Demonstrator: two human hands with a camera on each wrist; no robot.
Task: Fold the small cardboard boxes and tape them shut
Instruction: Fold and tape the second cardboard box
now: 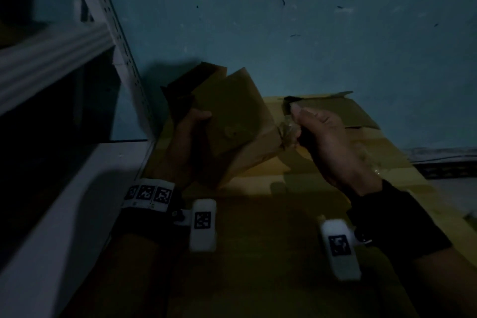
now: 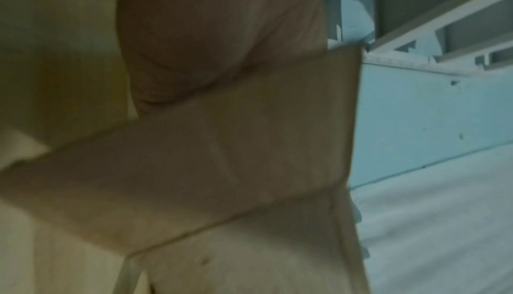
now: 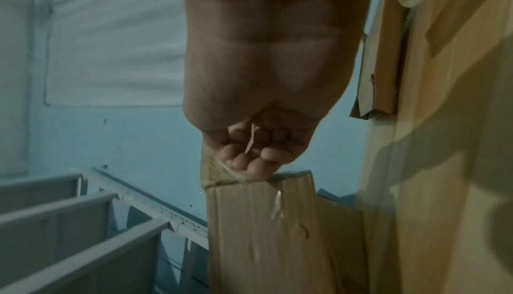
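One small cardboard box (image 1: 232,124) sits tilted in my left hand (image 1: 188,131), thumb curled on its side; my right hand (image 1: 327,142) pinches clear tape (image 1: 287,131) at its corner. Flattened cardboard (image 1: 322,162) lies beneath, metal shelving (image 1: 77,41) left.

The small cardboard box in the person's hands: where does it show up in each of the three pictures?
Head view: small cardboard box at centre, gripped by the left hand, right hand at its corner.
Left wrist view: it fills the middle, below the palm.
Right wrist view: bottom centre, under the fingertips.
Shared landmark: the white shelf rack.
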